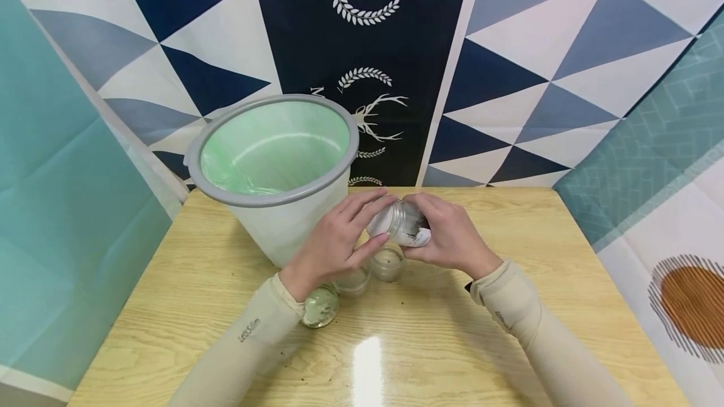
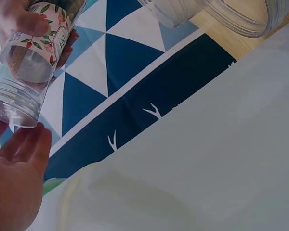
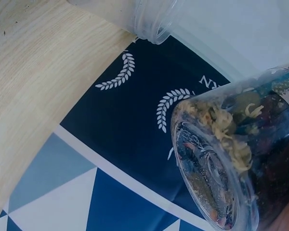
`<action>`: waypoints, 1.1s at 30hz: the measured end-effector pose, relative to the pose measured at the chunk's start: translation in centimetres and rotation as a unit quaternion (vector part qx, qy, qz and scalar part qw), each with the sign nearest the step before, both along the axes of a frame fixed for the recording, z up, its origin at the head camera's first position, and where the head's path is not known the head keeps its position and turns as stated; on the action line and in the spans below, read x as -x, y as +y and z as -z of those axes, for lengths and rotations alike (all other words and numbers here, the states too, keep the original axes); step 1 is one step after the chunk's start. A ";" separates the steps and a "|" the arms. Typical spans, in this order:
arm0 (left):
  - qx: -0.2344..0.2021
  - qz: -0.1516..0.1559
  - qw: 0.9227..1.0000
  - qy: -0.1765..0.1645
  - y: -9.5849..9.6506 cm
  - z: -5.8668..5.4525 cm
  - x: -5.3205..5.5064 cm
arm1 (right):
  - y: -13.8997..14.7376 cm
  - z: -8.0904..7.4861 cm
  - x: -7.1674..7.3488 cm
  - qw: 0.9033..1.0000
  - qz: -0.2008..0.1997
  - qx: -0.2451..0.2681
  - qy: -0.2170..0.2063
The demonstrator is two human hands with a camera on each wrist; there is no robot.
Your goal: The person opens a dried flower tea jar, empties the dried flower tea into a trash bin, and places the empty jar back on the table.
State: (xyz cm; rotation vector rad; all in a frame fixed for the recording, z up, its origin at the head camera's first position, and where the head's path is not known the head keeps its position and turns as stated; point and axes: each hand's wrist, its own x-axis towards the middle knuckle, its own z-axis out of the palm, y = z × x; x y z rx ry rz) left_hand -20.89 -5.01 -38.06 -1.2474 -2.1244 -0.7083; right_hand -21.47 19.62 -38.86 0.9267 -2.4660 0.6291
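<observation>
My right hand (image 1: 452, 234) grips a clear jar (image 1: 410, 225) round its body, tipped onto its side with the threaded mouth toward the left. A floral label wraps the jar (image 2: 43, 29). Dried flowers and dark bits lie at its base end (image 3: 226, 130) in the right wrist view. My left hand (image 1: 339, 237) faces the mouth, its fingers stretched out above and the thumb below. In the left wrist view, the left hand's (image 2: 14, 187) fingertips are right at the rim. Below the hands stand two clear jars (image 1: 387, 264) (image 1: 352, 282).
A large white bin with a grey rim (image 1: 271, 196) and pale green liner (image 1: 283, 156) stands at the back left. Near my left wrist is a round clear container (image 1: 320, 308) with a greenish look. Small dark crumbs lie on the wooden table (image 1: 441, 344). Patterned cloth (image 1: 509, 68) hangs behind.
</observation>
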 end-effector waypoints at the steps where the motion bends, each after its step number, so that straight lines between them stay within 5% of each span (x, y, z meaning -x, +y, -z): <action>1: 0.000 -0.004 1.000 -0.010 0.0 0.0 0.0 | 0.0 0.0 0.0 1.000 0.000 -0.001 0.000; 7: -0.007 -0.007 0.999 -0.036 -0.1 0.3 -0.1 | 0.1 0.1 0.1 1.000 0.001 -0.005 -0.003; 15: 0.004 0.072 0.997 0.036 -0.2 0.1 0.2 | 0.2 -0.1 -0.1 1.000 -0.003 -0.005 -0.011; 25: -0.029 0.003 0.999 0.021 0.4 -0.1 -0.1 | 0.0 0.1 -0.2 1.000 -0.014 -0.004 -0.004; 33: -0.004 0.070 0.997 0.030 -0.5 0.1 -0.4 | -0.2 0.5 -0.4 1.000 -0.015 0.009 -0.011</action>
